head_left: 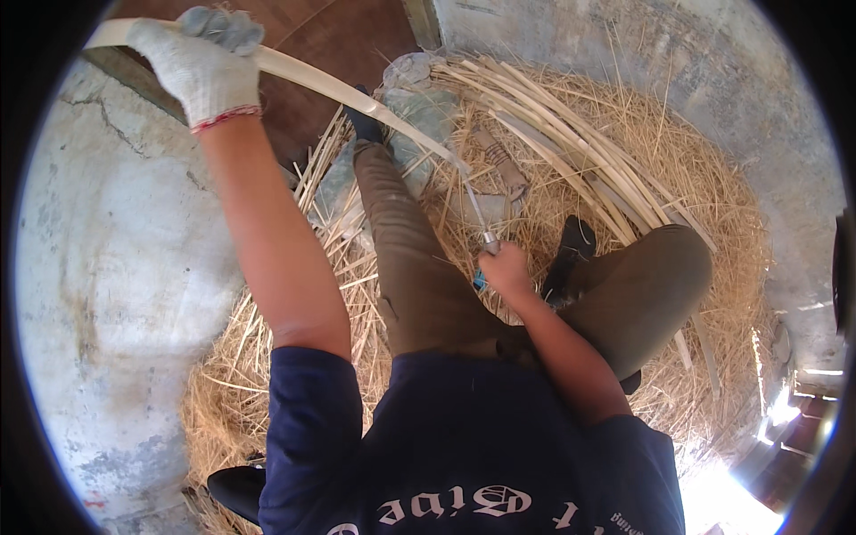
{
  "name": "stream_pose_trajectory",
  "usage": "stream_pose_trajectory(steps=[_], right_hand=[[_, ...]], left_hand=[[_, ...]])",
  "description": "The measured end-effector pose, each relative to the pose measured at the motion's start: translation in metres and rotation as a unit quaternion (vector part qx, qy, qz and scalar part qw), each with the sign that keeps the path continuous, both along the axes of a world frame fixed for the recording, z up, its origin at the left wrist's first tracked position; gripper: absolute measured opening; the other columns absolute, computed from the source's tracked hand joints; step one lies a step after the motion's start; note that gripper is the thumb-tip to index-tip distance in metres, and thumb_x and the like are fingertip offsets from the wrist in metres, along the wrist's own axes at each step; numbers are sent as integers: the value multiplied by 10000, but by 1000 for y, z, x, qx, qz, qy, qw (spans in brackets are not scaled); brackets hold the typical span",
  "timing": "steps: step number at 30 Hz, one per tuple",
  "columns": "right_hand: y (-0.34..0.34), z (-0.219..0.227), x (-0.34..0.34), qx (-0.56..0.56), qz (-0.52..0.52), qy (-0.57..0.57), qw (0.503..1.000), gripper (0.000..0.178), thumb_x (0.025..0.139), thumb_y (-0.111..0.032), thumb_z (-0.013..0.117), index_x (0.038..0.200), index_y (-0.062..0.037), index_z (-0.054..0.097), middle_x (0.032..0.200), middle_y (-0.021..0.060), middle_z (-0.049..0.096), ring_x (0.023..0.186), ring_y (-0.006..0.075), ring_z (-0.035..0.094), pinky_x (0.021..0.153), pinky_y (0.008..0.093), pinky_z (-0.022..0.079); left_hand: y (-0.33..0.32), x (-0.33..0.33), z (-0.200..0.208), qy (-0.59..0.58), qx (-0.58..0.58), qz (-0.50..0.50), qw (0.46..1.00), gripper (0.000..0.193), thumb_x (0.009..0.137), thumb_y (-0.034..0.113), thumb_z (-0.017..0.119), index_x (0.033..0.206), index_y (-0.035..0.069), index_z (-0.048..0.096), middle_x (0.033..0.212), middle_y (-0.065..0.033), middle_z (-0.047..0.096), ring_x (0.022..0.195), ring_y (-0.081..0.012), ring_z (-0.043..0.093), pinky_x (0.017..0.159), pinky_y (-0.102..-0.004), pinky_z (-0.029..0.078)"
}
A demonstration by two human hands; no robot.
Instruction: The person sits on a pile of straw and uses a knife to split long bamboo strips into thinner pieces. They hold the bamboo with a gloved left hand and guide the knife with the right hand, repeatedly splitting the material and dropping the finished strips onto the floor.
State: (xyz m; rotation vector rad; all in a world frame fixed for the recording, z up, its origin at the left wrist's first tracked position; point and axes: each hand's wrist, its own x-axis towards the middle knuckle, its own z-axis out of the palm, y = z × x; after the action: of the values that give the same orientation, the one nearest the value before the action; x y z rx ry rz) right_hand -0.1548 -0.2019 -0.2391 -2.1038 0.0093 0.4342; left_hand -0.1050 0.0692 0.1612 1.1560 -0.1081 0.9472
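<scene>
My left hand (201,71), in a white knitted glove with grey on the fingers, is raised at the upper left. It is closed around a long, pale, flat strip (343,94) that looks like split bamboo. The strip slopes down to the right, toward the middle of the view. My bare right hand (508,270) is wrapped around the handle of a knife (477,203) with a metal collar. The knife's narrow blade points up, and its tip meets the strip's lower end. Most of the handle is hidden in my fist.
Fine shavings (660,134) cover the floor around my legs. A bundle of long pale strips (571,125) lies at the upper right. A short grooved wooden piece (501,162) lies beyond my right hand. Concrete walls (116,294) stand on both sides, and a reddish-brown panel (330,45) is at the top.
</scene>
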Motion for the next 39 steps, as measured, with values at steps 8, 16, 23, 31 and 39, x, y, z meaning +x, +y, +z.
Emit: stream_pose_trajectory(steps=[8,16,23,31,39], right_hand=[[11,58,-21,-2,39,-83,996,257,833,-232,675,928,3,718,832,248,719,831,423,715,774,488,558],[2,18,-3,41,-34,-7,999,261,832,-245,676,892,6,712,839,248,717,843,426,712,781,491,559],[-2,8,8,-20,-24,-14,999,277,830,-223,666,938,22,738,862,259,731,856,432,726,780,483,563],[10,52,-7,25,-38,-78,996,272,839,-222,678,898,42,699,795,263,707,798,425,715,734,483,556],[-1,36,7,353,-143,217,899,100,839,-104,649,773,-48,598,597,40,503,422,160,456,417,388,397]], left_hand=[[0,-26,4,-38,-66,125,989,514,951,514,468,797,31,383,721,-113,406,587,-234,330,527,-351,348],[37,-51,4,-89,-32,-44,995,526,940,558,431,696,124,261,635,-47,287,557,-189,246,493,-317,264],[11,-47,10,-56,-83,128,987,512,951,529,416,681,150,201,616,-22,212,553,-167,177,477,-302,195],[46,-47,0,-66,-8,-34,997,764,901,867,231,589,171,283,552,13,188,498,-148,188,448,-284,178],[-27,21,-102,35,-52,-42,997,891,794,1017,244,505,175,284,494,15,187,469,-146,210,445,-310,185]])
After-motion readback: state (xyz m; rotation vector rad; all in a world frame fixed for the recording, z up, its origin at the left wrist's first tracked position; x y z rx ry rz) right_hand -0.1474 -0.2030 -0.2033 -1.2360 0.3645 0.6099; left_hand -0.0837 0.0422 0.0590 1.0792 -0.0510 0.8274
